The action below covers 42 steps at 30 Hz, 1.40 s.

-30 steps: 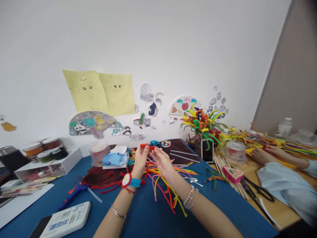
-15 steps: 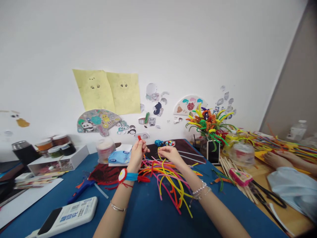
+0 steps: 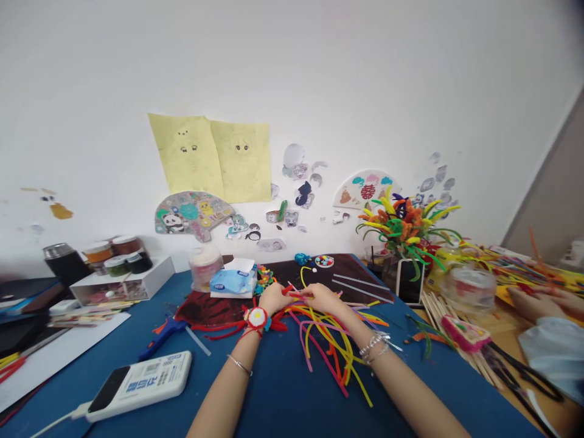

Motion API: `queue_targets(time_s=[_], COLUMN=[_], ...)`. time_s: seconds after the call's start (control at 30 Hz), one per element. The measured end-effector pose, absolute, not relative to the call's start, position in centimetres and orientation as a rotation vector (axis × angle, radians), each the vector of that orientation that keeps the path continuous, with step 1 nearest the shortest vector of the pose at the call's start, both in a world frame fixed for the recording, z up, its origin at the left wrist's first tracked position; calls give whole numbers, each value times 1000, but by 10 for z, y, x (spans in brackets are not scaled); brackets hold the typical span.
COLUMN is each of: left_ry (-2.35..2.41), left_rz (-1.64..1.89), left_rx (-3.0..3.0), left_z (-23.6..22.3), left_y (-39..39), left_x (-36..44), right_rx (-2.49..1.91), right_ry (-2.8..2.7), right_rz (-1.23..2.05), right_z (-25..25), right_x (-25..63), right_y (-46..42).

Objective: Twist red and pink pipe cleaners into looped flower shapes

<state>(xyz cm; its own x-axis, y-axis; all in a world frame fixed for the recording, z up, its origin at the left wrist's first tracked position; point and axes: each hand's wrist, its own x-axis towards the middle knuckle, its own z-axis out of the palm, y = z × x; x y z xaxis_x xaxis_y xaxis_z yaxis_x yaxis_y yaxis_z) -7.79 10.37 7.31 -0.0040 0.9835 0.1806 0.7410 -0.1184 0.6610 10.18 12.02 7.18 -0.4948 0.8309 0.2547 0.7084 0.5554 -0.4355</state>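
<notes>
Centrally | red pipe cleaner [image 3: 289, 291] between both hands' fingertips | loose stems [image 3: 335, 347] nearby

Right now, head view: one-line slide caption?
Left hand and right hand close together at coloured pipe cleaners on a blue table, bright flowers back right.

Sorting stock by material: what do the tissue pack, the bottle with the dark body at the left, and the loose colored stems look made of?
Tissue pack: thin, glossy plastic film, going by its creases and sheen.
Dark bottle: probably metal, matte black body with a shiny silver lid.
Colored stems: likely fuzzy chenille over wire, matte; they hold loose curves.
</notes>
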Motion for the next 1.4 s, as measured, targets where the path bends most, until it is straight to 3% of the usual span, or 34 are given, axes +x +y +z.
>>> queue_targets(time_s=[0.27, 0.53, 1.0, 1.17, 1.27, 1.4], left_ry=[1851, 1912, 1868, 2131, 2179, 1611], left_rz=[911, 1183, 1489, 1673, 1793, 1797], left_rx=[1839, 1771, 1801, 1887, 1912, 1978], left_z=[73, 77, 126, 160, 179, 190], left_y=[116, 117, 94, 64, 39, 14], left_x=[-118, -135, -140, -132, -117, -86], right_rx=[-1437, -1529, -1318, -1231, -925, -636], right_ry=[-2368, -2237, -2389, -2122, -1680, -1747], right_rz=[140, -65, 230, 135, 10, 123], right_z=[64, 73, 74, 114, 149, 180], right_x=[119, 137, 123, 125, 118, 103], right_y=[133, 140, 133, 120, 86, 31])
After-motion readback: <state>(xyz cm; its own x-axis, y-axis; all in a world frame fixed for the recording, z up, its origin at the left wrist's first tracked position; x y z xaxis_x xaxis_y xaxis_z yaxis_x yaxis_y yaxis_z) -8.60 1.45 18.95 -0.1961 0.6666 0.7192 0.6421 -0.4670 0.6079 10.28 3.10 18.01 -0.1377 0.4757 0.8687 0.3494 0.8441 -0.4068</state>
